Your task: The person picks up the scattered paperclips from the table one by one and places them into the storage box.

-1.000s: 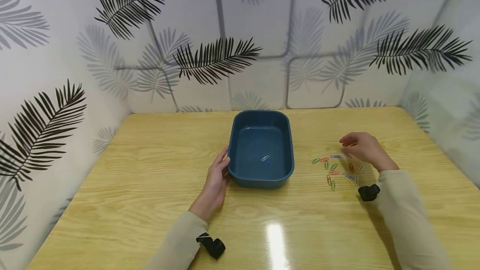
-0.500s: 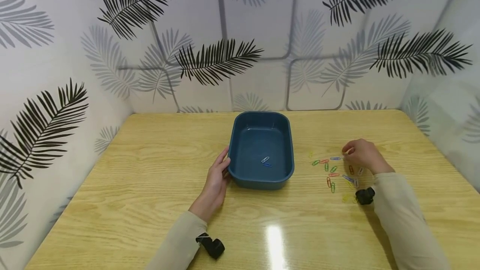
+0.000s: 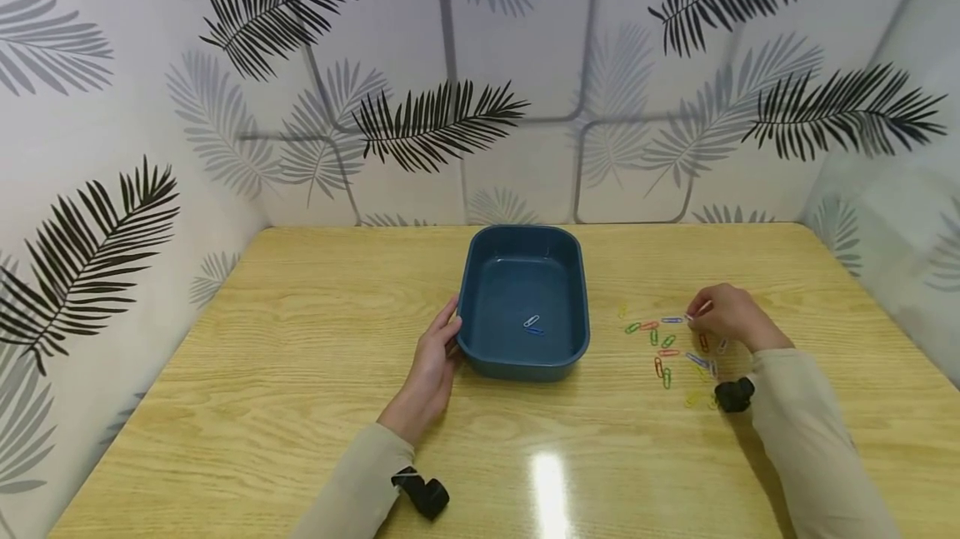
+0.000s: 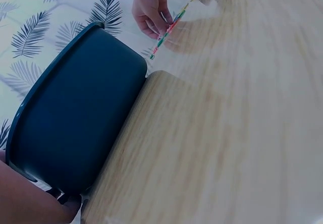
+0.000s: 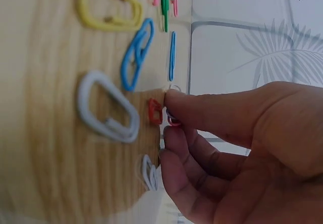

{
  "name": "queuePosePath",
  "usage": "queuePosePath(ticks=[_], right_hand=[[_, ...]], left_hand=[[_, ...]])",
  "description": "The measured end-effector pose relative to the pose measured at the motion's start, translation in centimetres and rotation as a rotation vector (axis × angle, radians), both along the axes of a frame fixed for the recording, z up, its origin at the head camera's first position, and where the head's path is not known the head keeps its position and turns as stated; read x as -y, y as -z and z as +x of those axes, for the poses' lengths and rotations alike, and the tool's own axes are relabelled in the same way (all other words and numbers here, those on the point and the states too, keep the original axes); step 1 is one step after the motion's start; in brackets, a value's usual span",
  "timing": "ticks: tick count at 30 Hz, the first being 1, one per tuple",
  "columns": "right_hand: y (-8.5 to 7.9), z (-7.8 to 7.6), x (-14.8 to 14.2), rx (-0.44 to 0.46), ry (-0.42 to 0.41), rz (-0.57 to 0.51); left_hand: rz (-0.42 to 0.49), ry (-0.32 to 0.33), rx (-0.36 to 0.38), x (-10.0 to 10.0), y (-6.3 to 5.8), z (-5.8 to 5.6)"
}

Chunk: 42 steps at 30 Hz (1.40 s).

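In the head view, a dark blue plastic tub (image 3: pixel 519 371) stands on the table with a white paper clip (image 3: pixel 531 321) and a blue paper clip (image 3: pixel 534 331) on its bottom. My left hand (image 3: pixel 427 364) holds the tub's left side near the front corner. To the right, my right hand (image 3: pixel 731 316) reaches down to the far side of the scattered paper clips. Thumb and fingertips pinch a small paper clip (image 5: pixel 174 88), light-coloured where its end shows in the right wrist view; the fingers hide most of it. A red paper clip (image 5: pixel 155 111) lies close by.
Several loose paper clips lie right of the tub, among them a green paper clip (image 3: pixel 667 378), a blue paper clip (image 3: pixel 672 320) and a yellow paper clip (image 5: pixel 111 7). The wooden table (image 3: pixel 300 339) meets a leaf-patterned wall covering (image 3: pixel 517 164) at the back.
My right hand has lowered from above the clips to the table, and its thumb and fingers have closed on a paper clip. The left hand and the tub stay put.
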State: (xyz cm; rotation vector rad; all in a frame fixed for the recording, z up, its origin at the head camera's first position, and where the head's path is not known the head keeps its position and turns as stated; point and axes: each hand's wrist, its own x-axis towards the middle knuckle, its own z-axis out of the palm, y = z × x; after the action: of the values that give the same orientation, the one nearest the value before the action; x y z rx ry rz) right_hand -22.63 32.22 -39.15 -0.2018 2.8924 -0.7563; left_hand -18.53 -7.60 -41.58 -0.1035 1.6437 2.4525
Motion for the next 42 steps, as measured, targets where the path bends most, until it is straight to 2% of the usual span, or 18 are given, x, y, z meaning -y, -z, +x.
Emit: queuePosePath(ticks=[5, 16, 23, 35, 42], right_hand=[[-0.03, 0.00, -0.20, 0.001, -0.038, -0.008], [-0.12, 0.18, -0.49, 0.034, -0.068, -0.087], [-0.10, 0.33, -0.47, 0.064, -0.063, -0.126], [-0.37, 0.10, -0.89, 0.021, -0.052, -0.112], [-0.62, 0.10, -0.07, 0.041, -0.034, -0.217]], left_hand=[[-0.002, 0.003, -0.002, 0.07, 0.03, -0.06], [0.000, 0.001, 0.001, 0.05, -0.12, -0.12], [-0.003, -0.002, 0.010, 0.13, 0.07, -0.02], [-0.008, 0.008, -0.005, 0.23, 0.07, -0.01], [0.001, 0.003, -0.005, 0.21, 0.10, -0.01]])
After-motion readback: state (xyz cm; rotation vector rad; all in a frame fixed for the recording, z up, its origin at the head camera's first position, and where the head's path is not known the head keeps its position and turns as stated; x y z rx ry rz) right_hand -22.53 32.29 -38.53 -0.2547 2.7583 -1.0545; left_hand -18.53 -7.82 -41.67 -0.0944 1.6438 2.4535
